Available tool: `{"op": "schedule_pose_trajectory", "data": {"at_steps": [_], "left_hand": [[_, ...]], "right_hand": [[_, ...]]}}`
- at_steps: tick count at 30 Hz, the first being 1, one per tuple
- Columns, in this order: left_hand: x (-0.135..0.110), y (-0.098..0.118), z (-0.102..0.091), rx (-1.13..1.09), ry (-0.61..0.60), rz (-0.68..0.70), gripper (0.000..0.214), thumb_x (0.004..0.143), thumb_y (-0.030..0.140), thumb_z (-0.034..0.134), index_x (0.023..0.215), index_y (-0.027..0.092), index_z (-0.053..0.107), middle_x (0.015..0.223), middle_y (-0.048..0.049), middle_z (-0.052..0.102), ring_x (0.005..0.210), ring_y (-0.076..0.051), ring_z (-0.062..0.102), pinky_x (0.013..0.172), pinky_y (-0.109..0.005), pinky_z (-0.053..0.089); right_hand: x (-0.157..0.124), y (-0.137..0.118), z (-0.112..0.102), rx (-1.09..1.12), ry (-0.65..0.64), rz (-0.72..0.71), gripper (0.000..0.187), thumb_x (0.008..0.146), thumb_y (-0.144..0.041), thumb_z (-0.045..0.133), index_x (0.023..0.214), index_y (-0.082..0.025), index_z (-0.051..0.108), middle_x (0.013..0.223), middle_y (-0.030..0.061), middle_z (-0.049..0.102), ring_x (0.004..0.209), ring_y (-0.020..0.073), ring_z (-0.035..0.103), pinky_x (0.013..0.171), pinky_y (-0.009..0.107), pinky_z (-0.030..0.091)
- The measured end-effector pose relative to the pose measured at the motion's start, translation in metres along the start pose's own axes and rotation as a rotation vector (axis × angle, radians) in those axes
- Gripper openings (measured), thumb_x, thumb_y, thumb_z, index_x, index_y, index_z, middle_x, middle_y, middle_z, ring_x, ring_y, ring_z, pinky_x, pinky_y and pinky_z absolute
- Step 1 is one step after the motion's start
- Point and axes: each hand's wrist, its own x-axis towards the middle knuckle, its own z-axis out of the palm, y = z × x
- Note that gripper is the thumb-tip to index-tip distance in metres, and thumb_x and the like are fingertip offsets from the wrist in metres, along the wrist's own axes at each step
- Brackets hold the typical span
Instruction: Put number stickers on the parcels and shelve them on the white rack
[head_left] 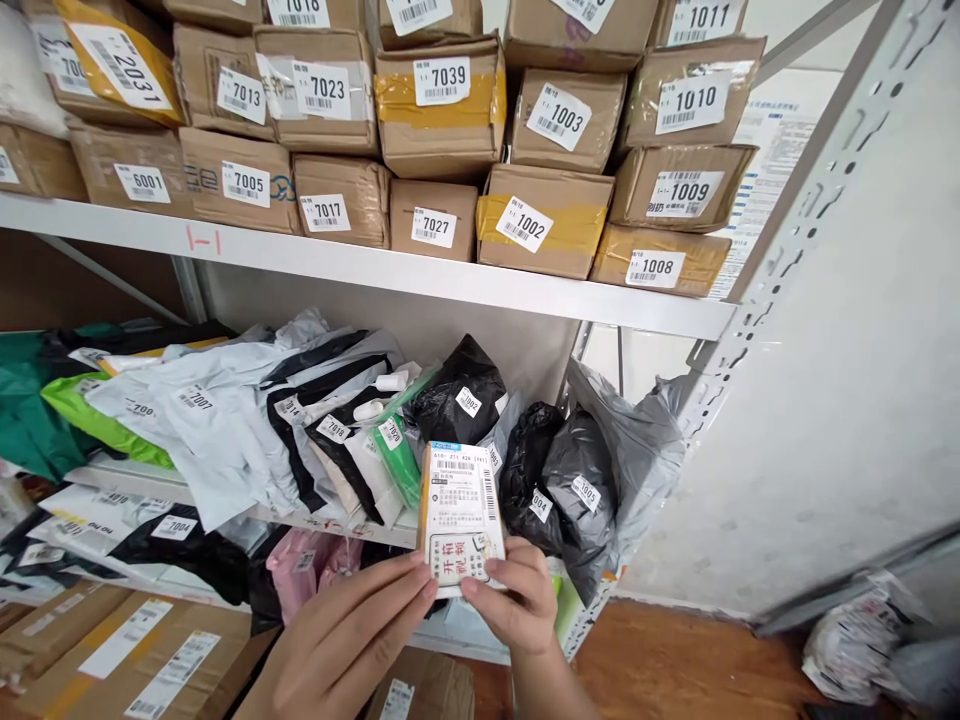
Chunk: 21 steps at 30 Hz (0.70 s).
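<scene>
A small parcel box (pixel 459 510) with a white shipping label and yellow-brown sides is held up in front of the shelves. My left hand (pixel 352 625) grips its lower left edge with the fingertips. At the lower right, my right hand (pixel 517 595) pinches the same box with thumb and fingers. Red and black print shows on the label's lower part, near my fingertips. Just behind the box are a black bag parcel (pixel 459 385) and a green bag parcel (pixel 401 455). Dark bag parcels (pixel 581 480) hang to its right.
Numbered cardboard boxes (pixel 439 105) are stacked on the white upper shelf (pixel 360 265). Soft bag parcels (pixel 202 400) crowd the shelf below. Larger cartons (pixel 112 650) stand at the lower left. A perforated metal upright (pixel 780 210) rises at the right, and a plastic-wrapped bundle (pixel 859 635) lies on the floor.
</scene>
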Motion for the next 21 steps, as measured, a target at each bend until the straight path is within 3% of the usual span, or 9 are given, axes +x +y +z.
{"op": "schedule_pose_trajectory", "data": {"at_steps": [5, 8, 11, 13, 16, 18, 21], "left_hand": [[0.002, -0.001, -0.002, -0.037, 0.002, -0.011, 0.046, 0.104, 0.014, 0.036, 0.142, 0.027, 0.057, 0.125, -0.0044, 0.072, 0.121, -0.019, 0.065, 0.105, -0.030, 0.056], [0.022, -0.017, -0.006, -0.230, -0.017, -0.020, 0.040, 0.099, 0.009, 0.050, 0.132, 0.027, 0.066, 0.111, -0.0053, 0.075, 0.103, -0.017, 0.071, 0.088, -0.026, 0.063], [0.044, -0.035, 0.000, -0.425, -0.003, -0.034, 0.027, 0.090, 0.015, 0.070, 0.115, 0.025, 0.072, 0.099, -0.0064, 0.075, 0.091, -0.018, 0.072, 0.076, -0.028, 0.065], [0.051, -0.042, 0.009, -0.478, -0.004, -0.036, 0.025, 0.087, 0.018, 0.074, 0.112, 0.024, 0.071, 0.101, -0.0068, 0.074, 0.098, -0.021, 0.072, 0.086, -0.034, 0.064], [0.052, -0.042, 0.027, -0.410, 0.003, -0.093, 0.045, 0.094, 0.014, 0.063, 0.137, 0.024, 0.057, 0.126, -0.0122, 0.069, 0.120, -0.023, 0.066, 0.103, -0.042, 0.057], [0.050, -0.038, 0.039, -0.253, 0.050, -0.027, 0.059, 0.095, 0.007, 0.056, 0.150, 0.022, 0.044, 0.141, -0.0159, 0.060, 0.132, -0.025, 0.058, 0.109, -0.045, 0.053], [0.047, -0.034, 0.052, -0.072, 0.100, 0.095, 0.062, 0.094, -0.001, 0.051, 0.152, 0.019, 0.043, 0.145, -0.0172, 0.057, 0.137, -0.025, 0.053, 0.113, -0.043, 0.049]], "right_hand": [[0.000, 0.003, -0.011, -0.001, -0.067, -0.062, 0.027, 0.085, -0.011, 0.073, 0.099, -0.033, 0.077, 0.093, 0.0000, 0.064, 0.077, 0.0131, 0.060, 0.063, 0.029, 0.064], [0.014, 0.006, -0.013, 0.026, -0.108, -0.028, 0.026, 0.090, -0.020, 0.072, 0.114, -0.028, 0.072, 0.088, 0.0006, 0.067, 0.076, 0.0132, 0.062, 0.057, 0.027, 0.060], [0.029, 0.013, -0.009, 0.155, -0.146, 0.052, 0.039, 0.092, -0.036, 0.072, 0.128, -0.023, 0.064, 0.086, 0.0017, 0.068, 0.075, 0.0138, 0.065, 0.055, 0.028, 0.056], [0.035, 0.019, -0.005, 0.231, -0.142, 0.128, 0.042, 0.091, -0.040, 0.072, 0.129, -0.024, 0.064, 0.089, 0.0028, 0.068, 0.076, 0.0146, 0.065, 0.059, 0.030, 0.056], [0.038, 0.025, -0.002, 0.244, -0.115, 0.242, 0.039, 0.089, -0.042, 0.073, 0.125, -0.027, 0.067, 0.092, 0.0028, 0.067, 0.078, 0.0158, 0.065, 0.068, 0.034, 0.056], [0.038, 0.026, -0.002, 0.222, -0.106, 0.285, 0.037, 0.089, -0.043, 0.073, 0.123, -0.027, 0.068, 0.092, 0.0023, 0.067, 0.080, 0.0164, 0.066, 0.074, 0.036, 0.057], [0.040, 0.025, -0.005, 0.180, -0.087, 0.292, 0.035, 0.090, -0.043, 0.072, 0.120, -0.025, 0.068, 0.091, 0.0027, 0.067, 0.080, 0.0165, 0.066, 0.074, 0.036, 0.056]]}}
